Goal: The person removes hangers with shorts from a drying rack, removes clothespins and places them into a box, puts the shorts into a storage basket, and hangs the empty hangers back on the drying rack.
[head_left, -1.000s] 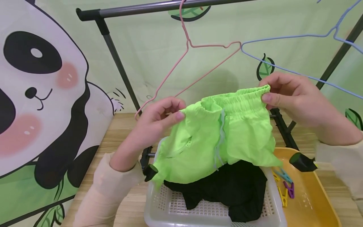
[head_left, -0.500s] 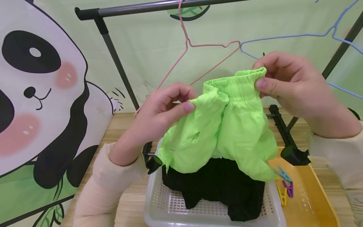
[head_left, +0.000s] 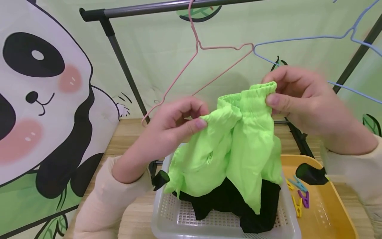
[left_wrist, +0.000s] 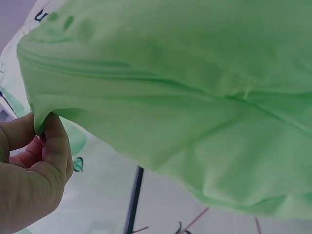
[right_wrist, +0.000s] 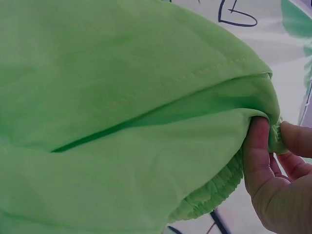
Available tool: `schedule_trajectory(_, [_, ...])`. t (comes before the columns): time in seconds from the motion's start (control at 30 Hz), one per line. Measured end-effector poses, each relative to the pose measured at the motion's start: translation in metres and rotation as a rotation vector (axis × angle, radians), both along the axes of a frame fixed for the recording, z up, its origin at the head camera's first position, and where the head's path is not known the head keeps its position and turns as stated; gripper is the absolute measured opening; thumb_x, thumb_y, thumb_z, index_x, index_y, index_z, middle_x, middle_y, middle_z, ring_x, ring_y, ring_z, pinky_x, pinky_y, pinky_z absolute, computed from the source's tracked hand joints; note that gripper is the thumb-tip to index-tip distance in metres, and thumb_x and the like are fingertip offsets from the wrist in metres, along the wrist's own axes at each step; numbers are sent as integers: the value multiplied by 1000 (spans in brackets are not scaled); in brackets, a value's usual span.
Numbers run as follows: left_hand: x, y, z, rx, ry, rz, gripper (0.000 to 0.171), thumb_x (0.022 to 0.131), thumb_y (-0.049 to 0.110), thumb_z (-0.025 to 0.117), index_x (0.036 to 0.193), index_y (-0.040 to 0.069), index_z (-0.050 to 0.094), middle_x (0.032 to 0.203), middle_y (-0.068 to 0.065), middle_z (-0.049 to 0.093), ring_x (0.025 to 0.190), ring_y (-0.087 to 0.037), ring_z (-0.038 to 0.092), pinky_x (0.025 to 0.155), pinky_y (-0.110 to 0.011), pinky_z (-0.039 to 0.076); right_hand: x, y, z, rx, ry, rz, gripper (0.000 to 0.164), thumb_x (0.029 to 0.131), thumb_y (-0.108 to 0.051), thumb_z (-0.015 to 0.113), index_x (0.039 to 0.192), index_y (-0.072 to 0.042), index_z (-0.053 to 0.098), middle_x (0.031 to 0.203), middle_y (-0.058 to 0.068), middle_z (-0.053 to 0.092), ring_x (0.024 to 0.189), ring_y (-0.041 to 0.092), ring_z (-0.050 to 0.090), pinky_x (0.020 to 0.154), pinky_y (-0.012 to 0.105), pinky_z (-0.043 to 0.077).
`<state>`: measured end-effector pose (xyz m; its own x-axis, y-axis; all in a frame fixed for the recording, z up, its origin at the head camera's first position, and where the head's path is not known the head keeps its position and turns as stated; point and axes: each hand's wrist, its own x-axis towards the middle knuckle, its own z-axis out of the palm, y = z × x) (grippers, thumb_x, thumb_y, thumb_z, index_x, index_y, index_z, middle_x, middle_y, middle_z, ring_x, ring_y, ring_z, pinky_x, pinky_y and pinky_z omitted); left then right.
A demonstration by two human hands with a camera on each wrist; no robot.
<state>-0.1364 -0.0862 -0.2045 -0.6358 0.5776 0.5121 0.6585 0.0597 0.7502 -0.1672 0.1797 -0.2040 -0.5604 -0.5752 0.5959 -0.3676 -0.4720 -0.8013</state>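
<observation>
Bright green shorts [head_left: 215, 149] with a gathered elastic waistband hang between my two hands, over the basket. My left hand [head_left: 176, 122] pinches the left end of the waistband between thumb and fingers. The right end is pinched by my right hand [head_left: 304, 99], a little higher. The waistband sags and folds inward at the middle. In the left wrist view the fabric [left_wrist: 170, 112] fills most of the picture, its corner between thumb and fingertips. The right wrist view shows a pocket slit in the shorts [right_wrist: 122, 175] and the gathered band beside the fingers.
A white perforated basket [head_left: 170, 225] holds a black garment [head_left: 256, 212] below the shorts. An orange tray [head_left: 328, 212] with several clothespins [head_left: 303, 198] is beside it. A pink hanger [head_left: 179, 73] hangs from the dark rack bar [head_left: 149, 9], with a blue hanger [head_left: 304, 39] to its right.
My hands rose with the shorts and then lowered again. They are closer together than a second ago, so the waistband bunches and the drawstring is no longer visible.
</observation>
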Motion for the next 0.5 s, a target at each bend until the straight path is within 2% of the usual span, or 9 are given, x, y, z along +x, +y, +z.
schedule_trajectory(0.2, [-1,-3,-23,-107,-133,29,4,84,-6,51,88,-5,52,74,-7,47,66,-12,42,55,-21,36,2,1,-27,247,-6,-136,25,84,17,39,101,5,53,83,7,59,67,16,54,57,24,48])
schedule_trajectory(0.33, [-5,-4,-45,-180,-213,50,3,84,-1,53,88,-2,54,75,-7,50,68,-12,44,54,-21,38,-2,2,-50,394,-38,-137,24,87,10,43,101,-5,56,84,2,60,67,13,55,57,25,48])
schedule_trajectory(0.5, [-13,-8,-65,-253,-298,92,4,85,3,53,87,0,55,77,-5,51,71,-14,46,59,-21,40,-7,7,-70,519,-156,-97,20,89,2,44,102,-9,55,87,0,59,71,14,57,59,29,50])
